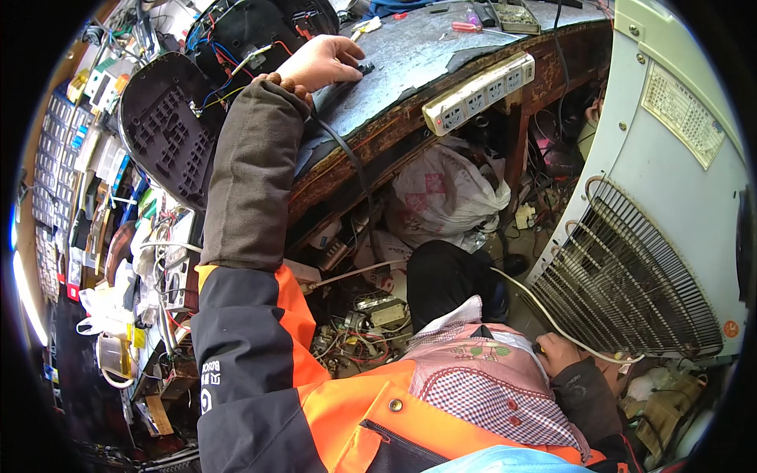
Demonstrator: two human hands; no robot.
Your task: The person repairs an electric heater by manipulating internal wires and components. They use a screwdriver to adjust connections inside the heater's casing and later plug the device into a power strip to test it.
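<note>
My left hand reaches over the far workbench, a beaded bracelet at its wrist. Its thumb and fingers curve in at a small black part on the bench top; its kind is too small to tell. Left of that wrist leans a dark plastic housing with rows of slots, and behind it a black shell trails coloured wires. Low at the right, my right hand lies curled by my lap against the checked pink apron. A bit of yellow shows at its fingers, most of which are hidden.
A white power strip is fixed along the bench's front edge, with a black cable hanging nearby. A large pale appliance with a wire grille stands at the right. Under the bench lie a white bag and tangled parts. Crowded shelves line the left.
</note>
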